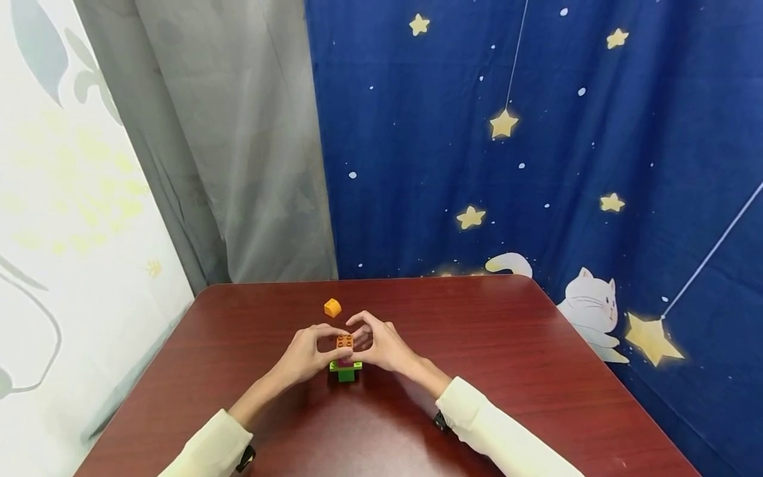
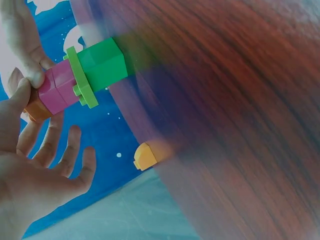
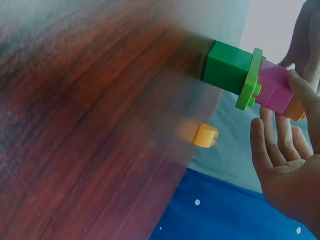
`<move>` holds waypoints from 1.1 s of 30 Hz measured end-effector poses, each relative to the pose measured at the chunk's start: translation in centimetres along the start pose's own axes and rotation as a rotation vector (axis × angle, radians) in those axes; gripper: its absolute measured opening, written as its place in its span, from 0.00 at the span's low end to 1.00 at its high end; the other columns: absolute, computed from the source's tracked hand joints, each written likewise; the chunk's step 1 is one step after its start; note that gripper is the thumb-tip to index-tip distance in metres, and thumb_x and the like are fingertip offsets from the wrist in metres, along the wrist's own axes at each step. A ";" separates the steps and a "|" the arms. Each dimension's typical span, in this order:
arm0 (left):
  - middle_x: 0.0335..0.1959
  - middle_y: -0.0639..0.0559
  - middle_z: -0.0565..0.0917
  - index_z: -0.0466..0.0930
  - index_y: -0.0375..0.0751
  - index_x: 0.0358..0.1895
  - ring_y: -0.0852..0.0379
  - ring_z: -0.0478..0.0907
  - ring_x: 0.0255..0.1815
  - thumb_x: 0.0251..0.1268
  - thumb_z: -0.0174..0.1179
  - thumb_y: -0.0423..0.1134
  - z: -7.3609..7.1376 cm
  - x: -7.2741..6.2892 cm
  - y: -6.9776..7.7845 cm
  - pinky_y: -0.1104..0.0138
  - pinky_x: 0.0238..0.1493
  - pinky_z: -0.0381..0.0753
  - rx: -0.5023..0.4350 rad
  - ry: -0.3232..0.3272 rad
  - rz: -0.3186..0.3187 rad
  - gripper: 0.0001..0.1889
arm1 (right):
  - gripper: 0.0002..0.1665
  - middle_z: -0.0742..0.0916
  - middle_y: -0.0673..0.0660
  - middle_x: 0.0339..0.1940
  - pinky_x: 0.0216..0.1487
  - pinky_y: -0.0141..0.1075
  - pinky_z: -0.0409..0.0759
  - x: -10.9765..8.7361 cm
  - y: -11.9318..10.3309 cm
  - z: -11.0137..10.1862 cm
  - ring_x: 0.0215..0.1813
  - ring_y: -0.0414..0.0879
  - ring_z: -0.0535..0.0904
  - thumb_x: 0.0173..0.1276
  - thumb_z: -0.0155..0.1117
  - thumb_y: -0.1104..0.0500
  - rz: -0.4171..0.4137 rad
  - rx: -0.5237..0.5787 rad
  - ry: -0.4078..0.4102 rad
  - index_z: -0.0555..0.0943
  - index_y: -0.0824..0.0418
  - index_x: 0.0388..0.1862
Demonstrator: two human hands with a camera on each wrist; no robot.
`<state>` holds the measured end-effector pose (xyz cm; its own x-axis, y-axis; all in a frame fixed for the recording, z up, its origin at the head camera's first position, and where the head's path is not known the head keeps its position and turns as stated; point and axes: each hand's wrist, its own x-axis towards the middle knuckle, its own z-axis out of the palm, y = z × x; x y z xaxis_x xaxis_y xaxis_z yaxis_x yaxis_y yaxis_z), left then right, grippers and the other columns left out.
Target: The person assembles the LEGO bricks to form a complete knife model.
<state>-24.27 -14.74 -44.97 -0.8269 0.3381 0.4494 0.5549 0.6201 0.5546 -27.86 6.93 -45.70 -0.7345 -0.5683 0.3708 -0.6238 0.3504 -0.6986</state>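
Note:
A stack of toy building bricks stands upright on the table, held at its top by both hands. It has a green brick [image 1: 346,375] at the base, a lime plate [image 2: 82,77], two pink bricks [image 3: 274,86] and an orange brick [image 1: 344,340] on top. My left hand [image 1: 305,354] pinches the orange brick between thumb and index finger. From the other side my right hand [image 1: 384,348] has its thumb against the stack near the orange brick, fingers curved behind it. Those right fingertips' exact contact is partly hidden.
A yellow-orange brick with a curved side [image 1: 332,307] lies alone beyond the stack. The dark red wooden table [image 1: 465,331] has a far edge near a blue star curtain [image 1: 417,132] and a grey curtain [image 1: 268,165].

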 end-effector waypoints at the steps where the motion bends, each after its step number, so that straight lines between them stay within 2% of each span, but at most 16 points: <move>1: 0.44 0.55 0.89 0.90 0.45 0.50 0.45 0.85 0.47 0.60 0.77 0.46 0.0 0.0 0.0 0.47 0.51 0.82 0.001 0.002 0.002 0.17 | 0.36 0.92 0.51 0.43 0.44 0.30 0.85 0.0 0.0 0.0 0.43 0.37 0.89 0.56 0.85 0.58 -0.002 0.009 0.000 0.76 0.56 0.61; 5: 0.45 0.56 0.89 0.90 0.46 0.51 0.47 0.85 0.48 0.60 0.77 0.49 0.2 -0.3 -0.3 0.47 0.53 0.83 -0.018 0.004 -0.006 0.18 | 0.35 0.92 0.53 0.45 0.43 0.31 0.86 -0.2 0.1 -0.1 0.44 0.38 0.89 0.57 0.85 0.59 -0.014 0.059 -0.026 0.78 0.59 0.61; 10: 0.46 0.55 0.89 0.90 0.45 0.51 0.48 0.86 0.49 0.60 0.76 0.50 0.4 -0.5 -0.4 0.47 0.54 0.83 -0.023 0.002 -0.009 0.19 | 0.30 0.92 0.52 0.45 0.45 0.34 0.86 -0.3 0.3 -0.4 0.46 0.43 0.90 0.58 0.84 0.59 -0.010 0.090 -0.071 0.81 0.54 0.58; 17: 0.47 0.55 0.89 0.89 0.46 0.52 0.45 0.86 0.52 0.60 0.76 0.52 0.1 -0.2 -0.5 0.46 0.56 0.82 -0.034 -0.012 -0.019 0.20 | 0.28 0.91 0.49 0.44 0.46 0.37 0.87 0.1 0.6 -0.7 0.45 0.44 0.90 0.58 0.85 0.56 -0.008 0.076 -0.080 0.83 0.51 0.56; 25: 0.46 0.55 0.89 0.90 0.47 0.51 0.46 0.86 0.51 0.59 0.77 0.52 0.0 -0.2 -0.5 0.47 0.55 0.82 -0.025 -0.005 -0.026 0.20 | 0.28 0.91 0.52 0.45 0.46 0.37 0.87 0.2 1.7 -1.3 0.44 0.42 0.89 0.60 0.83 0.57 -0.027 0.083 -0.099 0.83 0.58 0.58; 28: 0.46 0.55 0.89 0.90 0.48 0.50 0.47 0.86 0.52 0.59 0.77 0.53 0.0 -0.2 -0.5 0.48 0.56 0.82 -0.025 -0.003 -0.026 0.20 | 0.28 0.91 0.53 0.46 0.46 0.35 0.86 0.3 2.2 -1.7 0.45 0.42 0.89 0.61 0.82 0.57 -0.015 0.094 -0.093 0.83 0.60 0.58; 33: 0.46 0.56 0.89 0.90 0.49 0.50 0.47 0.86 0.51 0.59 0.77 0.53 0.0 -0.1 -0.5 0.48 0.55 0.82 -0.028 -0.008 -0.027 0.19 | 0.24 0.91 0.58 0.47 0.48 0.35 0.86 0.8 3.1 -2.1 0.46 0.43 0.89 0.64 0.80 0.57 0.008 0.098 -0.050 0.83 0.58 0.57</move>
<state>-24.50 -15.11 -45.30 -0.8421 0.3274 0.4286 0.5348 0.6089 0.5858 -30.96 9.15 -46.27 -0.7234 -0.6033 0.3357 -0.5873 0.2821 -0.7586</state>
